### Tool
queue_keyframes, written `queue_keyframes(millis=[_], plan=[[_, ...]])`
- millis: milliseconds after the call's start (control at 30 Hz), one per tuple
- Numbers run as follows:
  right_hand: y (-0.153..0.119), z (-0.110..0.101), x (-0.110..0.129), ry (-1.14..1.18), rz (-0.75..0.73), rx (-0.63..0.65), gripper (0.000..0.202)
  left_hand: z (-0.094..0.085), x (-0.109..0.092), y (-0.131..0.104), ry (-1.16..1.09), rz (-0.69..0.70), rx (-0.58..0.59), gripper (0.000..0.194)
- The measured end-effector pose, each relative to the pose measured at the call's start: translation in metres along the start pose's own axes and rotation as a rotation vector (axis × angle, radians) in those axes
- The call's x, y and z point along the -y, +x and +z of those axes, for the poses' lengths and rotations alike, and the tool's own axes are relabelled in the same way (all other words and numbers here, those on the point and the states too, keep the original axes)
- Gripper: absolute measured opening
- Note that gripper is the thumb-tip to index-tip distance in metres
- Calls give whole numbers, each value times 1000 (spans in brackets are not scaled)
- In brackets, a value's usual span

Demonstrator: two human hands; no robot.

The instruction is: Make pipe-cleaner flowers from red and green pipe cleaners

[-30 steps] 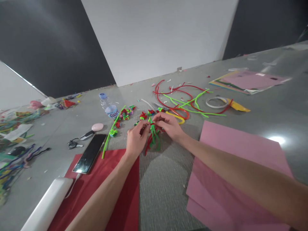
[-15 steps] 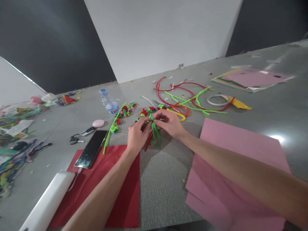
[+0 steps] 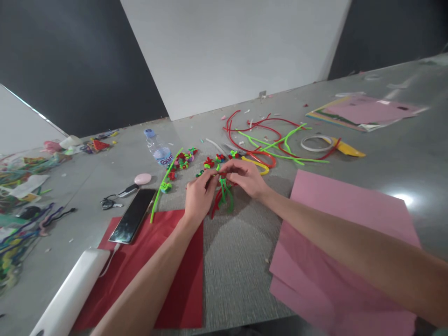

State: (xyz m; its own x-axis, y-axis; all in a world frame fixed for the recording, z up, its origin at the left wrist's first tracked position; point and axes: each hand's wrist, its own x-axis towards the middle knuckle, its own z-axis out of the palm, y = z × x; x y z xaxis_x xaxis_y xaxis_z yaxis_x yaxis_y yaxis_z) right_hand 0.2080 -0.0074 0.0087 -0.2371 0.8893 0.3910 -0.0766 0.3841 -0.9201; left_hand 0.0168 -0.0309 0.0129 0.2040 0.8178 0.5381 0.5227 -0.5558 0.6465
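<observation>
Red and green pipe cleaners [image 3: 226,193], gathered in a small bunch, hang from between my fingertips just above the grey table. My left hand [image 3: 200,193] pinches the top of the bunch from the left. From the right, my right hand [image 3: 247,176] closes on the same spot, its fingers bent over the top. A bit of red shows between the two sets of fingertips, while the exact join is hidden by them. Behind my hands lie several small twisted pipe-cleaner flowers [image 3: 209,162] in red, green and blue.
Loose red and green pipe cleaners [image 3: 280,142] spread beyond my hands, beside a white ring [image 3: 317,143]. Left are a water bottle [image 3: 158,148], a phone [image 3: 133,215], keys [image 3: 111,204] and a white power bank [image 3: 72,291]. Red paper [image 3: 182,280] and pink paper [image 3: 346,228] flank my arms.
My right-hand fingers have shifted slightly left over the bunch. Red now shows at the pinch where green stood up before. My left hand stays nearly in place.
</observation>
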Motion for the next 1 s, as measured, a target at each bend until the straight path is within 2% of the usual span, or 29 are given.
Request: queue_keyframes(millis=[200, 467, 700, 900, 1000], plan=[[2, 1, -2, -6, 27, -12, 10, 0, -2, -2, 29, 3, 1, 16], [1, 2, 3, -47, -33, -25, 14, 1, -3, -2, 71, 0, 9, 15], [1, 2, 1, -42, -5, -21, 23, 0, -9, -3, 70, -44, 24, 8], [2, 0, 2, -97, -14, -47, 32, 0, -8, -3, 83, 8, 26, 20], [3, 0, 1, -90, -13, -41, 36, 1, -6, -3, 54, 8, 35, 12]])
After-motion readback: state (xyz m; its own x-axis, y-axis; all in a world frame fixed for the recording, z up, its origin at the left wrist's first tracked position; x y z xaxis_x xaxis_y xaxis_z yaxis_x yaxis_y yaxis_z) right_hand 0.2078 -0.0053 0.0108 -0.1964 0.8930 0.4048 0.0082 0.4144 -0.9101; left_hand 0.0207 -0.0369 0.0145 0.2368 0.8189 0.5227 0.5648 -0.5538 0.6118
